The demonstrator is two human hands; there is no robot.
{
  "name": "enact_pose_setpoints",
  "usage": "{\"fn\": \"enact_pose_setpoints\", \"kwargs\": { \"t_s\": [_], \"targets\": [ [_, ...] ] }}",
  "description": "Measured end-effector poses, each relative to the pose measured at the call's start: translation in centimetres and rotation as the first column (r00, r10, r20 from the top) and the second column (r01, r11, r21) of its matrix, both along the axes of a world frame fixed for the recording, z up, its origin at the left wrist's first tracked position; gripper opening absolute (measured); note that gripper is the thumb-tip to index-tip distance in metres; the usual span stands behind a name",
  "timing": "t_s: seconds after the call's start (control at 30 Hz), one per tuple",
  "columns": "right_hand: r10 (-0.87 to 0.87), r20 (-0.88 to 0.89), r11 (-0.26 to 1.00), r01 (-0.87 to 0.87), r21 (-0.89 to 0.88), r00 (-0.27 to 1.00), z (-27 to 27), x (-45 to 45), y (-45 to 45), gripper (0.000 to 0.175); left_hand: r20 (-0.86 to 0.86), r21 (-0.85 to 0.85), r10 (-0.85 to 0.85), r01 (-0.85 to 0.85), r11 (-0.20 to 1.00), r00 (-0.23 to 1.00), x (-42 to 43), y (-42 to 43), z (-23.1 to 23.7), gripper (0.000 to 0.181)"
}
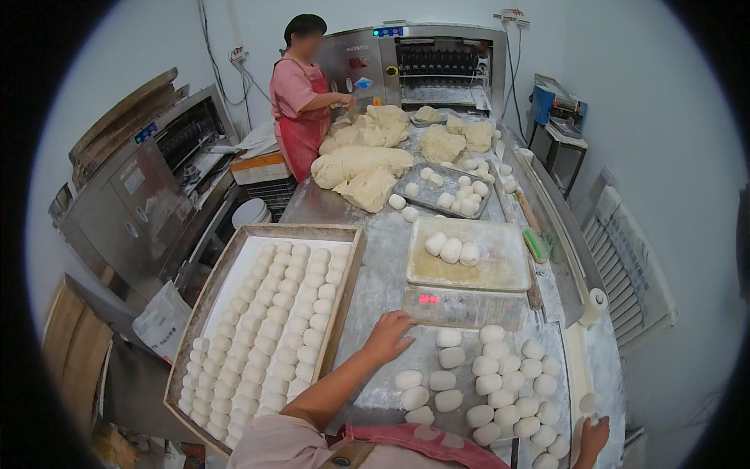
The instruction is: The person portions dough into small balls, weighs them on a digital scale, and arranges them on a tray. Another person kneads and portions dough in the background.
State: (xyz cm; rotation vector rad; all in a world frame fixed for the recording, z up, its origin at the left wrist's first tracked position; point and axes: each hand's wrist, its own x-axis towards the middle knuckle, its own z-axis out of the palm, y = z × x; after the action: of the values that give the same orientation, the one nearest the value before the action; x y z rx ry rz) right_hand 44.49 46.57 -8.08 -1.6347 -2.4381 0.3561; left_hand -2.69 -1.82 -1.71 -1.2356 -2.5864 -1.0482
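My left hand (389, 337) reaches over the metal worktable (375, 258), fingers apart and holding nothing. Its fingertips are beside the near left corner of a digital scale (469, 308). Three dough pieces (450, 250) sit on the scale's pale tray (498, 275). At the lower right, my right hand (595, 438) is at the conveyor belt (580, 352). Just beyond its fingers is a round dough piece (589, 403); a small whitish bit shows at the fingertips, and whether they grip it is unclear. Many dough pieces (505, 398) lie in groups between my hands.
A wooden tray (358, 258) with rows of dough pieces stands left. Farther back are a metal pan (404, 190) of dough pieces, large dough masses (363, 167) and a green-edged brush (535, 245). A co-worker (302, 99) in a red apron stands near a dough machine (363, 64).
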Motion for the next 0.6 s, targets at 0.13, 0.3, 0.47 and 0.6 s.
{"fn": "enact_pose_setpoints", "kwargs": {
  "t_s": [0.13,0.3,0.47,0.6],
  "targets": [
    [0.160,-0.129,0.982,-0.145,0.117,0.979,2.4,-4.3,-1.4,0.080,0.039,-0.031,0.044,-0.043,0.999,0.998,0.3,-1.5,-0.8,0.045],
    [0.289,-0.024,0.957,-0.288,0.007,0.957,5.0,-7.7,-1.0,0.072,0.094,0.049,0.074,-0.079,0.996,0.993,0.6,-3.4,0.4,0.044],
    [0.294,-0.097,0.940,-0.306,-0.149,0.951,4.0,-9.2,0.7,0.060,0.064,0.029,0.177,-0.179,0.983,0.982,0.1,-7.1,-0.6,0.041],
    [0.443,-0.067,0.864,-0.446,-0.232,0.894,2.6,-12.8,5.8,0.073,0.070,0.062,0.164,-0.169,0.984,0.984,-1.5,-8.6,-1.1,0.041]
  ]
}}
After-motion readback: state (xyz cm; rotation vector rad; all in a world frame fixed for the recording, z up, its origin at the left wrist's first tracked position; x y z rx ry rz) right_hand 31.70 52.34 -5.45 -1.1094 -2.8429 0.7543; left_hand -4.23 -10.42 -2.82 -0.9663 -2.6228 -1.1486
